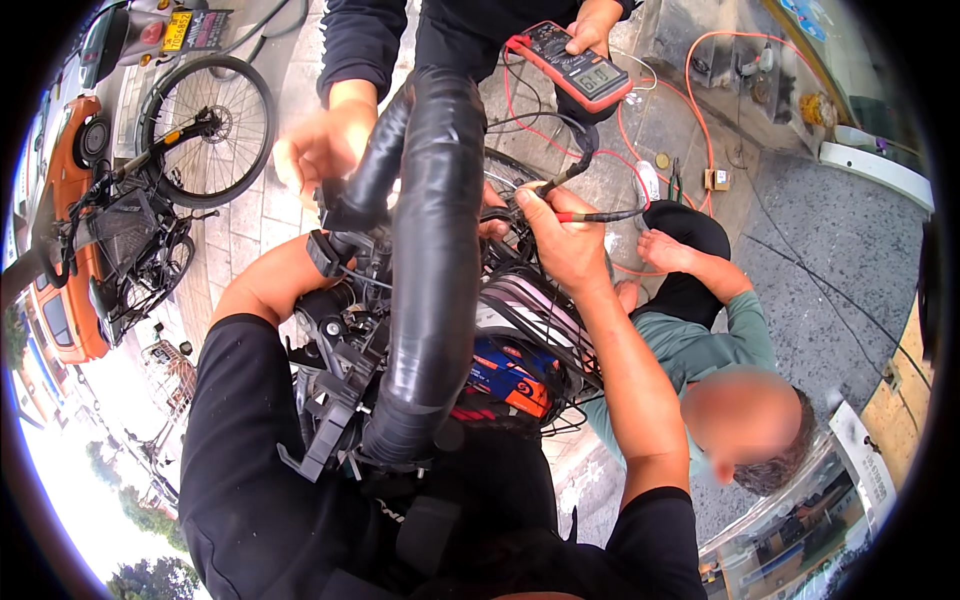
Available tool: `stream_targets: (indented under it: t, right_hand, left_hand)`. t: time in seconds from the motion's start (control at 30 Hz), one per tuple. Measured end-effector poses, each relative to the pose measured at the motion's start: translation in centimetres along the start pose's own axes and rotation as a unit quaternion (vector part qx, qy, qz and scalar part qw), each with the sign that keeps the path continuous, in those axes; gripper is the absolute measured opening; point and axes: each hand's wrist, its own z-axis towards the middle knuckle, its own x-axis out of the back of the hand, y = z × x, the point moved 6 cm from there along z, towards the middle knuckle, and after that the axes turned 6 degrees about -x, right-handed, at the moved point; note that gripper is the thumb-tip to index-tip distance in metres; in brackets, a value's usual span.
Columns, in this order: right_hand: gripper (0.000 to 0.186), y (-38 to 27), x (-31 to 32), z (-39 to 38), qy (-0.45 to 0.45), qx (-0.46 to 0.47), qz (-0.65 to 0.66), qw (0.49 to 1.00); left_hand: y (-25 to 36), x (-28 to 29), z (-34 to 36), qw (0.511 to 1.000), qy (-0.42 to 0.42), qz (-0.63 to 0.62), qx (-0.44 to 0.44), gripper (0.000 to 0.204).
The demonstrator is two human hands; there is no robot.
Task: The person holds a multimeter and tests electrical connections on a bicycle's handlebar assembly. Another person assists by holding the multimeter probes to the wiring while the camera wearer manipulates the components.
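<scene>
My right hand [565, 240] is closed around a red-and-black test probe [590, 216], and a dark cable end [568, 178] meets its fingertips. My left forearm passes behind a thick, black-wrapped handlebar-like tube [436, 240]. Only a few fingers of my left hand [493, 224] show past the tube, bent around something dark that I cannot make out. Below the hands are bundled black cables [545, 310] and a blue-and-orange pack [512, 375]. Opposite me, a person holds a red-and-grey multimeter [575, 68] in one hand, while that person's other hand [325, 150] is beside the tube.
Another person in a green shirt [715, 335] crouches at the right, one hand near the leads. An orange cord [690, 75] and a small brown box [717, 180] lie on the ground. A bicycle [205, 130] and an orange vehicle [75, 240] are at the left.
</scene>
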Motion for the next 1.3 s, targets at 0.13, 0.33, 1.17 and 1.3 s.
stream_targets:
  t: [0.13, 0.33, 1.17, 1.3]
  right_hand:
    - [0.025, -0.3, -0.1, -0.1, -0.009, -0.003, 0.01, 1.0]
    - [0.022, -0.3, -0.1, -0.1, -0.015, -0.01, 0.004, 1.0]
    - [0.021, -0.2, -0.2, -0.2, -0.019, 0.0, 0.011, 1.0]
    - [0.022, 0.0, -0.2, -0.1, -0.019, 0.005, 0.015, 1.0]
  left_hand:
    - [0.6, -0.5, -0.2, 0.996, -0.007, -0.07, 0.054, 0.012]
    - [2.6, -2.1, -0.7, 0.991, -0.061, 0.091, -0.082, 0.012]
    - [2.9, -2.3, -0.7, 0.989, -0.07, 0.088, -0.097, 0.012]
    - [2.8, -2.5, -0.8, 0.992, -0.062, 0.069, -0.084, 0.013]
